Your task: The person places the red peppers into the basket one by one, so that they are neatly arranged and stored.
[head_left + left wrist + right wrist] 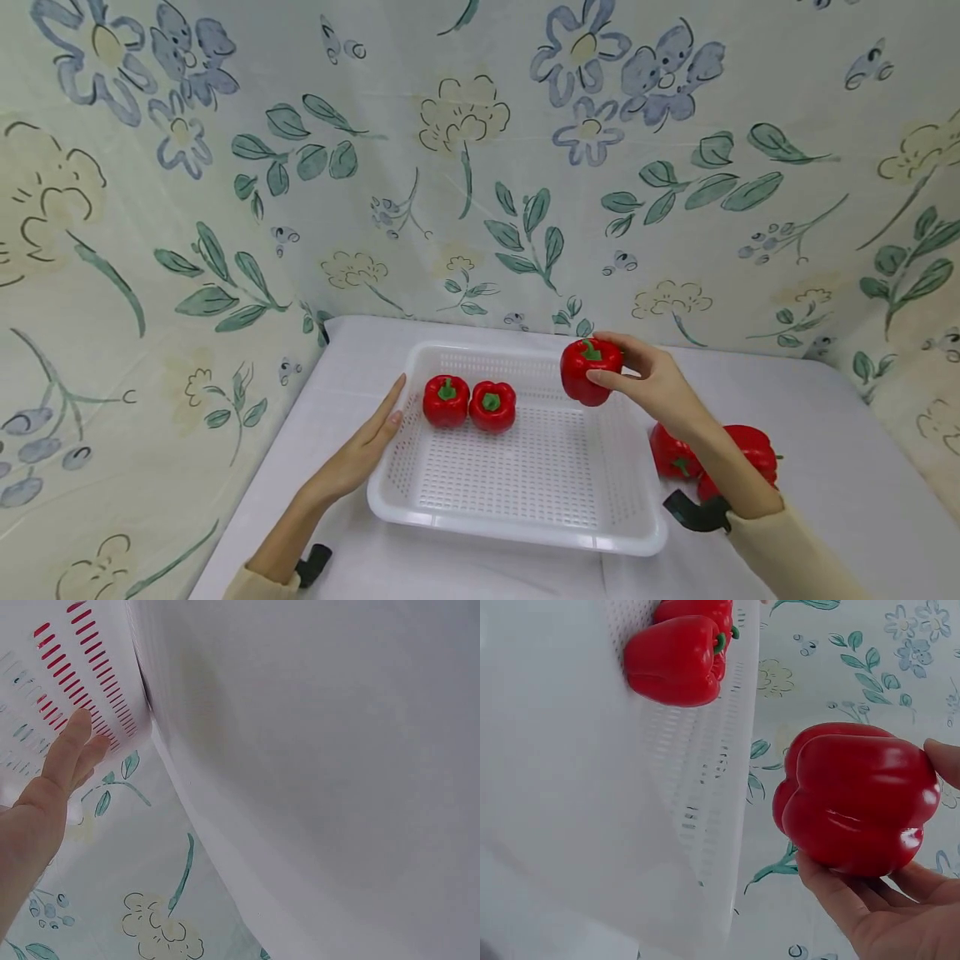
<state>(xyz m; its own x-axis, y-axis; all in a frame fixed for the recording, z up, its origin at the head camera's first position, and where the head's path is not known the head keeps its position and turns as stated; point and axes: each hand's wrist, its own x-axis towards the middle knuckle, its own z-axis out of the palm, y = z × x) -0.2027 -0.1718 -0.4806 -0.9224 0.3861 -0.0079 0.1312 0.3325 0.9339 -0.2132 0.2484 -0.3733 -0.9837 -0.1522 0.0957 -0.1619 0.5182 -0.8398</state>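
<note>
My right hand (651, 385) grips a red bell pepper (589, 373) over the far right corner of a white perforated basket (517, 533). In the right wrist view the thumb and fingers wrap the pepper (859, 802) from opposite sides. My left hand (362, 454) lies against the basket's left side, fingers fairly straight along the wall, as the left wrist view also shows with the hand (56, 784). Inside the basket, at its left back, a red bell pepper (446, 402) and another red bell pepper (492, 408) stand side by side with green stems up.
To the right of the basket, more red peppers (752, 450) lie on the white-covered table (832, 467), partly hidden behind my right forearm. A floral cloth (480, 208) hangs behind and at the sides of the table. Dark straps (697, 510) sit at both wrists.
</note>
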